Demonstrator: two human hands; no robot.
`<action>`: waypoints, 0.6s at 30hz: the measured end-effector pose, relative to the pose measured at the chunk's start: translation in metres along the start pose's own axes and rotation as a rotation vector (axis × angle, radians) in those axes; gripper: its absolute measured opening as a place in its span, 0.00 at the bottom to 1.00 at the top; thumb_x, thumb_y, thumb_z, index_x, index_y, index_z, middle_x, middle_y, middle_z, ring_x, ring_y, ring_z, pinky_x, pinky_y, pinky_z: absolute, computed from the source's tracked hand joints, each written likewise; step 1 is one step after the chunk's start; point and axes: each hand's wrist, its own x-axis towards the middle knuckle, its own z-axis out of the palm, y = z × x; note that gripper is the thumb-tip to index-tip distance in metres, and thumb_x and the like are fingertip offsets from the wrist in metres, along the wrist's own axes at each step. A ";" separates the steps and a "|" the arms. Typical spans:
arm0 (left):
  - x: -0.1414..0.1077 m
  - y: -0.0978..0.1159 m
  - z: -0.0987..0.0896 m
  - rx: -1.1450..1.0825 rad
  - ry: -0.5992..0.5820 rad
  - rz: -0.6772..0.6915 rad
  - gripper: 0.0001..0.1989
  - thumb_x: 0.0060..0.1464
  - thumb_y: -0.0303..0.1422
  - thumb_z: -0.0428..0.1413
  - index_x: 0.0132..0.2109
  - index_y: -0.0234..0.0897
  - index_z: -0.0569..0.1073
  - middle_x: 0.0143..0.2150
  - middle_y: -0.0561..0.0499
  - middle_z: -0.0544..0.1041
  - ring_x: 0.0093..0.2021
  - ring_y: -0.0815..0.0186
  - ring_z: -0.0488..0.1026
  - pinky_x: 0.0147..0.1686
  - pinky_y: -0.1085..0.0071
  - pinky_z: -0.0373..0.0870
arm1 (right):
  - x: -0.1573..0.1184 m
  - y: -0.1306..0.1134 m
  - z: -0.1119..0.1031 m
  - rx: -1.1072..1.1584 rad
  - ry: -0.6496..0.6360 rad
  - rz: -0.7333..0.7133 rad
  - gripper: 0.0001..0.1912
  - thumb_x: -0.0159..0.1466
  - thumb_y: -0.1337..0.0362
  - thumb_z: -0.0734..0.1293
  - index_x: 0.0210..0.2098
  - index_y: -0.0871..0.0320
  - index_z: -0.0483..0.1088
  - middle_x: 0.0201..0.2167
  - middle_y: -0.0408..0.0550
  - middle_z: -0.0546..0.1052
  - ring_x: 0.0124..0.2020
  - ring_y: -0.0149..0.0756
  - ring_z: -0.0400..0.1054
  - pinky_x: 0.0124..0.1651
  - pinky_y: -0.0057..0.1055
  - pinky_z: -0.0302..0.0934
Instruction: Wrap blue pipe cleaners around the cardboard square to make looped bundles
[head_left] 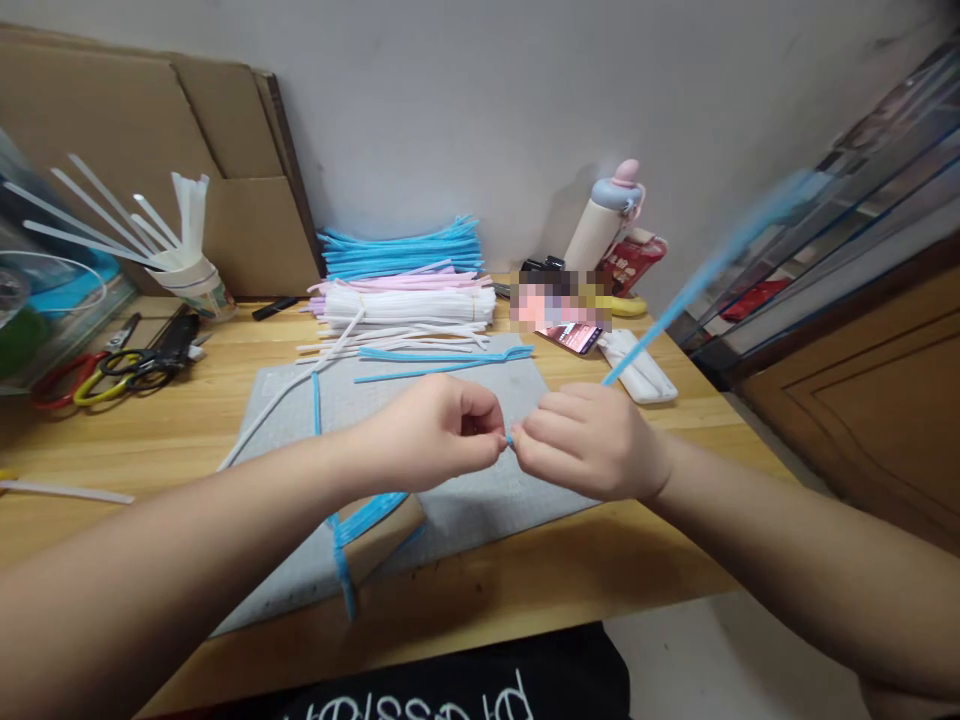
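My left hand [442, 430] and my right hand [592, 440] meet above a grey mat [480, 520], both closed on one blue pipe cleaner [652, 332]. Its short end shows between my fingertips, and the long, blurred part rises from my right fist toward the upper right. Below my left wrist lies a piece of cardboard [386, 540] with blue pipe cleaners along its edges. More loose blue pipe cleaners [442, 368] lie at the back of the mat, beside a bent white one [281, 400].
Bundles of blue [401, 250] and white pipe cleaners [409, 305] lie by the wall. Scissors [112, 375] and a cup of white sticks [199, 285] stand left. At the back right are a bottle [600, 225], a phone [577, 337] and a white device [639, 368].
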 end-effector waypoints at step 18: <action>-0.004 0.000 0.007 0.432 0.116 0.349 0.06 0.51 0.24 0.52 0.29 0.35 0.73 0.27 0.54 0.72 0.27 0.71 0.67 0.27 0.75 0.61 | -0.003 0.005 0.011 1.219 -0.349 0.707 0.07 0.58 0.62 0.63 0.27 0.59 0.62 0.16 0.37 0.68 0.11 0.21 0.53 0.13 0.19 0.39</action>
